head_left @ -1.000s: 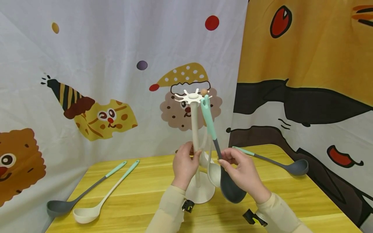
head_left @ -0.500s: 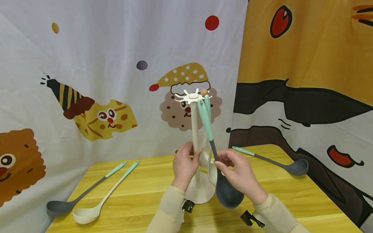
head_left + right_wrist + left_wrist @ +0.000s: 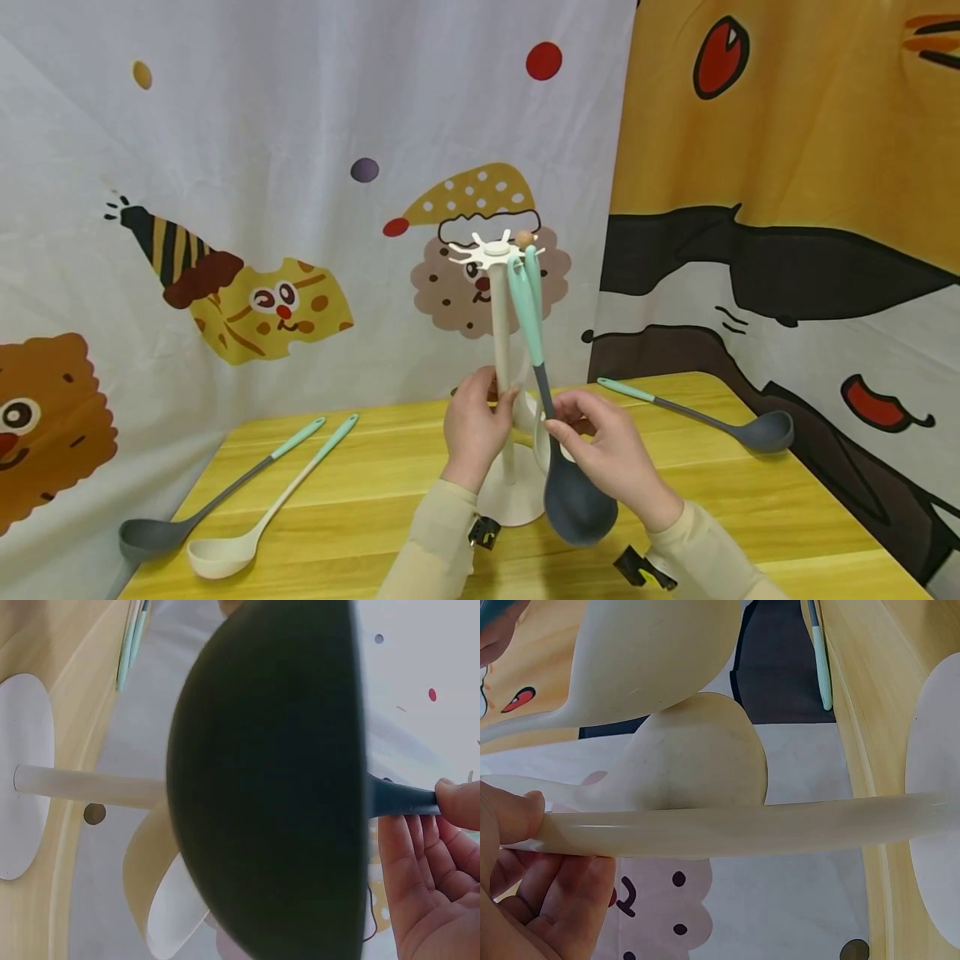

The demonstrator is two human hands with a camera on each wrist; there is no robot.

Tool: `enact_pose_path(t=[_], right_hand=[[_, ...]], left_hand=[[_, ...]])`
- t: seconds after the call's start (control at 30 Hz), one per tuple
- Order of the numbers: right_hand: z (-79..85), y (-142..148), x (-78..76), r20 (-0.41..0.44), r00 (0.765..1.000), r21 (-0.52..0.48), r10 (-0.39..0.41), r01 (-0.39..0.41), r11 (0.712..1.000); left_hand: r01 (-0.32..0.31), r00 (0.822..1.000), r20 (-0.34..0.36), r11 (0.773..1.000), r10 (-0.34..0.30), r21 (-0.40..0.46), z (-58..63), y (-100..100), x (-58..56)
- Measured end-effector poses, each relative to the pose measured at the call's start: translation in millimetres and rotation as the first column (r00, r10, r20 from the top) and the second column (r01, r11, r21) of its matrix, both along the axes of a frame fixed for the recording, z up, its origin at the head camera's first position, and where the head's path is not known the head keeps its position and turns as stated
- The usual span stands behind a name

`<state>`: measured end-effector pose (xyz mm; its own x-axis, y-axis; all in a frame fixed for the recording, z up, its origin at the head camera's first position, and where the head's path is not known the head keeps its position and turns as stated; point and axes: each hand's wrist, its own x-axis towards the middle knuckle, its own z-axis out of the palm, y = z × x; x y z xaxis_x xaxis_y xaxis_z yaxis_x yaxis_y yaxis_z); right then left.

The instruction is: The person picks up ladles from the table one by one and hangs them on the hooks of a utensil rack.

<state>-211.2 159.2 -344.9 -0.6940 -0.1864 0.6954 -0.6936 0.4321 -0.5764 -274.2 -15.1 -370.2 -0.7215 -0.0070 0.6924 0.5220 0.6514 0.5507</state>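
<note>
My left hand (image 3: 476, 429) grips the pole (image 3: 500, 325) of a cream utensil stand, thumb on one side and fingers on the other (image 3: 547, 885). My right hand (image 3: 615, 450) pinches the neck of a dark grey ladle (image 3: 581, 508) between thumb and fingers. Its mint handle points up, with the holed end at the hook ring (image 3: 497, 248) atop the stand. The ladle's bowl (image 3: 270, 787) hides much of the right wrist view. Two cream ladles, one nearer (image 3: 660, 652) and one behind (image 3: 697, 754), hang beside the pole. Another mint handle (image 3: 533, 275) shows behind the held one.
On the wooden table (image 3: 360, 533), a grey ladle (image 3: 161, 537) and a cream ladle (image 3: 225, 556) lie at the left. Another grey ladle (image 3: 761, 431) lies at the back right. The stand's round base (image 3: 506, 508) rests mid-table. A printed curtain (image 3: 262, 125) hangs behind.
My right hand has moved the grey ladle left and slightly down, so its handle end shifts from over the other mint handle to left of it. The left hand stays on the pole.
</note>
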Motion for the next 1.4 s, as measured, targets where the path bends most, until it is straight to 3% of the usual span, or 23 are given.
enact_pose_path(t=[0.57, 0.77, 1.03, 1.4], right_hand=[[2.3, -2, 2.6, 0.055, 0.998, -0.005, 0.039, -0.039, 0.999], [1.6, -2, 2.4, 0.033, 0.997, 0.034, 0.064, -0.065, 0.997], [-0.4, 3, 1.4, 0.017, 0.999, 0.04, 0.028, -0.029, 0.999], [-4.1, 10, -1.4, 0.023, 0.999, 0.084, -0.046, 0.044, 0.995]], left_hand=[[-0.013, 1.0, 0.017, 1.0, 0.013, -0.011, 0.0, 0, 0.0], [-0.01, 1.0, -0.001, 1.0, 0.01, -0.002, -0.6, -1, 0.0], [-0.005, 0.999, -0.039, 1.0, 0.005, -0.006, -1.8, -1, -1.2], [-0.002, 0.999, -0.032, 1.0, 0.001, -0.015, 0.3, -1, -1.5]])
